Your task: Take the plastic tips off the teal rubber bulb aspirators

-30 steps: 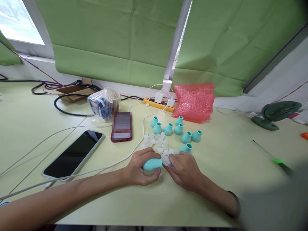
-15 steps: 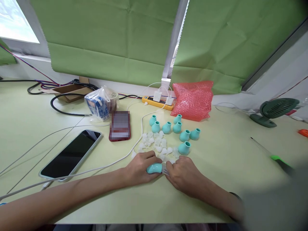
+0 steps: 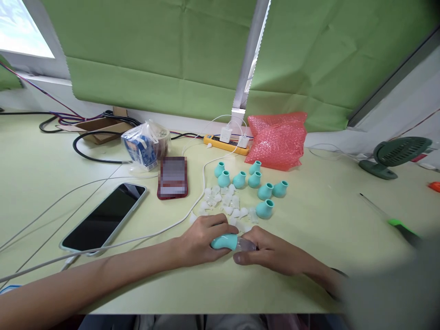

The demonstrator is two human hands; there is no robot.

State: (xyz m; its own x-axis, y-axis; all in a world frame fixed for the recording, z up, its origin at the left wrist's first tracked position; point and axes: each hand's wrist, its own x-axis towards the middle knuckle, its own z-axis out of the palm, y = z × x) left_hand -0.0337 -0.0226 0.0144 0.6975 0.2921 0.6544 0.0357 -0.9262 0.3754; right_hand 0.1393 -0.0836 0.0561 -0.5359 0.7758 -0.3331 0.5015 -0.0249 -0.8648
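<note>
My left hand is wrapped round a turquoise rubber bulb, held sideways low over the near part of the table. A clear plastic nozzle sticks out of the bulb's right end. Around that nozzle's far end are the thumb and fingers of my right hand, which partly hide its tip. Just beyond my hands lies a loose spread of small translucent white plastic pieces. Several turquoise bulbs stand behind and to the right of them, open necks up.
A white cable runs across the table past my left forearm. Two phones, one black-screened and one red-cased, lie to the left. Behind are a yellow power strip and a red bubble-wrap bag. A screwdriver and green fan are at right.
My right hand has shifted from a curled grip close to the bulb to a straighter one farther right along the nozzle, so more of the nozzle shows. My left hand keeps the bulb.
</note>
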